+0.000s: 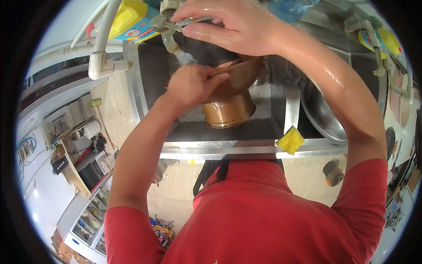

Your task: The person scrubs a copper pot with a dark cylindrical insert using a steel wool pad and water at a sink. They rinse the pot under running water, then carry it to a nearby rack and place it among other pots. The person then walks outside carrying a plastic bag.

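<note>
A copper-coloured metal pot (229, 114) leans on its side in the sink basin (227, 132), its flared part turned towards the tap. My left hand (194, 82) grips its rim, thumb over the edge. Water streams from the tap spout (171, 44) beside that hand, towards the pot's mouth. Above, my wet right hand (237, 28) reaches to the tap lever (173, 27), with thumb and forefinger on either side of it. The pot's inside is mostly hidden by my hands and its wall.
A yellow sponge (290, 140) rests on the sink's front rim. In the right-hand basin lies a steel bowl (324, 112), partly behind my forearm. A yellow-and-blue detergent jug (132, 21) stands behind the sink, near a white pipe (99, 66). A blue plastic container (291, 8) is at the back.
</note>
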`<action>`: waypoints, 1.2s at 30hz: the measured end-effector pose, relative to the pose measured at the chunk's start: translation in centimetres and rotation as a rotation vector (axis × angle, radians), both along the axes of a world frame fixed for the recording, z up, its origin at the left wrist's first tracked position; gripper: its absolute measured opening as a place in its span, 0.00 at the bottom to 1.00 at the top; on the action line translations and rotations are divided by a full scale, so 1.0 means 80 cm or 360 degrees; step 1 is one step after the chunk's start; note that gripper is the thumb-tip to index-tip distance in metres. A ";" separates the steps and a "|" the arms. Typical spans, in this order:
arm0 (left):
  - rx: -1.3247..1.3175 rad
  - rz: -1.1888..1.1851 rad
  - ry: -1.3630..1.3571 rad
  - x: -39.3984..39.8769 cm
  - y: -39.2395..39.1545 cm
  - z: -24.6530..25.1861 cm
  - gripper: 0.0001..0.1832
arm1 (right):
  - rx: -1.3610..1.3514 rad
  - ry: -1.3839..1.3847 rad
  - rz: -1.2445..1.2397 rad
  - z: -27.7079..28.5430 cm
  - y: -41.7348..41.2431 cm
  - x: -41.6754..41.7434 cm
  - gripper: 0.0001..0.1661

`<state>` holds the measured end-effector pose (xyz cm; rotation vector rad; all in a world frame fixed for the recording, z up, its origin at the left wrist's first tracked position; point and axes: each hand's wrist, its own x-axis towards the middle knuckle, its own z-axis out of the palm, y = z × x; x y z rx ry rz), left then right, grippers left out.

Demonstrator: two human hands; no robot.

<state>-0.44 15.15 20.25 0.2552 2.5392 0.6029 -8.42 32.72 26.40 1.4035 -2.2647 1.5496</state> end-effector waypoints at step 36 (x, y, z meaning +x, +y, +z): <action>0.0772 0.1735 0.0023 0.149 -0.133 0.125 0.26 | 0.0295 0.0974 0.0489 -0.068 -0.187 -0.104 0.34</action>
